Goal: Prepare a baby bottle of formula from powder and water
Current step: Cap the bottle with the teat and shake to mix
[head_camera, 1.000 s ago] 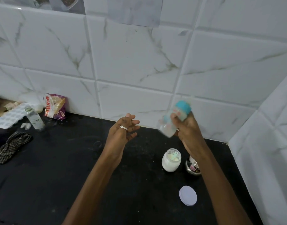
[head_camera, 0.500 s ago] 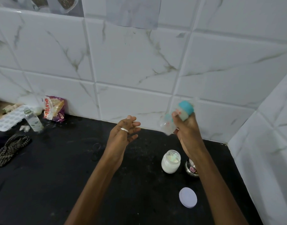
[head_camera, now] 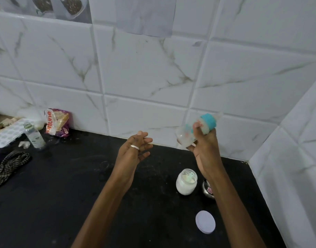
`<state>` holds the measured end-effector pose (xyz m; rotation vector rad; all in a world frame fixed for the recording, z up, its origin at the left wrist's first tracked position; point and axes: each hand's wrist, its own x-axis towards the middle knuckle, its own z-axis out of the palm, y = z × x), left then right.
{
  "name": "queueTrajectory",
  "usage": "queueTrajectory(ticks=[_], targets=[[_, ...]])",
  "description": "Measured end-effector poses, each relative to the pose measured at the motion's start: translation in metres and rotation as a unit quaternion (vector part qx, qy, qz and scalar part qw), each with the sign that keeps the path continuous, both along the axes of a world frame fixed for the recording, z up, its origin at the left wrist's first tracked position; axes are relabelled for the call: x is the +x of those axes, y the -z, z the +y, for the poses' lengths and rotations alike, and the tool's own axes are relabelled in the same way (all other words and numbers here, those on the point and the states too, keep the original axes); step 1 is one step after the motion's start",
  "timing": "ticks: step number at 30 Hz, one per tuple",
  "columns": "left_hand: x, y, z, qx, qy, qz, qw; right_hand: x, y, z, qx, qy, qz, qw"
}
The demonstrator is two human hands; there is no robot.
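My right hand (head_camera: 204, 145) grips a clear baby bottle (head_camera: 187, 135) with a teal collar and nipple, held tilted in the air above the counter, its top pointing up and right; it looks blurred. My left hand (head_camera: 134, 152) hovers a short way to its left, fingers loosely spread, a ring on one finger, holding nothing. Below the bottle an open jar of white powder (head_camera: 186, 182) stands on the black counter (head_camera: 64, 194) with a scoop inside. The jar's white lid (head_camera: 205, 224) lies flat nearer to me.
A small steel cup (head_camera: 208, 191) sits right of the jar, partly behind my right forearm. At far left are a small water bottle (head_camera: 34, 136), a snack packet (head_camera: 57, 125), a patterned tray (head_camera: 8, 132) and a checked cloth (head_camera: 8, 167). Tiled walls close the back and right.
The bottle in my right hand shifts slightly between frames and stays blurred, as in shaking. My left hand stays nearly where it was.
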<state>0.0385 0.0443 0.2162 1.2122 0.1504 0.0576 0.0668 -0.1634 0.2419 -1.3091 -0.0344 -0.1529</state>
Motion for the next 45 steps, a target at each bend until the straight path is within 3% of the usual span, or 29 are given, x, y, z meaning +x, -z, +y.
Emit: queueTrajectory(ticks=[2,3,4,7,10,12,15,20,24,28,32,36,41,43,45], targets=[[0.001,0.001,0.0,-0.001,0.0,-0.001,1.0,-0.002,0.004,0.001,-0.122,-0.037,0.002,0.992],[0.001,0.001,0.001,-0.002,-0.002,-0.002,1.0,-0.002,0.006,0.001,-0.137,-0.04,-0.001,0.99],[0.001,0.001,0.001,-0.002,-0.002,-0.004,1.0,-0.001,0.007,-0.001,-0.129,-0.024,-0.01,0.991],[0.0,0.0,0.001,-0.003,0.002,-0.007,1.0,0.0,0.0,-0.003,0.012,0.031,-0.008,0.999],[0.002,-0.001,0.001,-0.003,0.001,-0.004,1.0,-0.001,0.003,-0.002,-0.117,-0.042,0.001,0.992],[0.003,-0.001,0.001,-0.004,-0.001,-0.005,1.0,-0.001,0.006,-0.004,-0.124,-0.059,-0.005,0.99],[0.002,-0.001,0.001,-0.005,0.003,-0.007,1.0,0.0,-0.004,-0.002,0.03,0.003,-0.004,1.0],[0.003,-0.001,0.001,-0.008,-0.003,-0.001,1.0,-0.002,0.001,-0.001,-0.109,-0.055,-0.003,0.993],[0.004,-0.001,0.001,-0.006,0.002,-0.004,1.0,0.004,-0.005,-0.002,0.022,0.011,-0.004,1.0],[0.004,-0.002,0.003,-0.002,-0.005,-0.004,1.0,0.001,0.001,-0.003,-0.113,-0.069,0.003,0.991],[0.003,-0.003,0.002,-0.003,-0.001,-0.006,1.0,0.007,-0.005,-0.004,0.052,0.011,-0.007,0.999],[0.004,-0.004,0.002,-0.003,-0.005,-0.005,1.0,0.001,0.004,0.0,-0.093,-0.061,0.012,0.994],[0.003,-0.004,0.001,-0.001,0.004,-0.007,1.0,0.006,0.002,-0.002,0.031,-0.004,0.0,1.0],[0.003,-0.004,0.002,-0.001,0.0,-0.005,1.0,0.006,0.004,-0.003,-0.058,-0.041,0.007,0.997],[0.004,-0.004,0.002,-0.002,-0.003,-0.004,1.0,0.006,0.004,-0.006,-0.08,-0.051,0.002,0.996]])
